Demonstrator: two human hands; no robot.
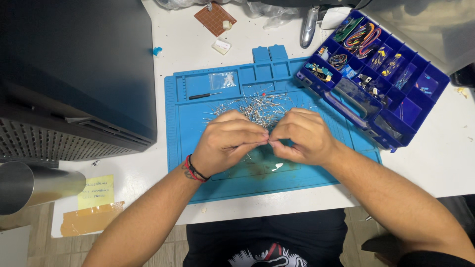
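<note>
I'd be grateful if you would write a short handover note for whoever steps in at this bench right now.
Left hand: fingers closed, pinching a small wire-leaded component at its fingertips.
Right hand: closed too, pinching the same part where the two hands meet.
Both are over the blue silicone work mat.
Pile of loose leaded components: on the mat just beyond the hands, unsorted.
Blue compartment organiser: open at the right, overlapping the mat's corner, partly filled.
Small screwdriver: in a mat tray.
Done: hard to tell. Left: the pile looks large.
</note>
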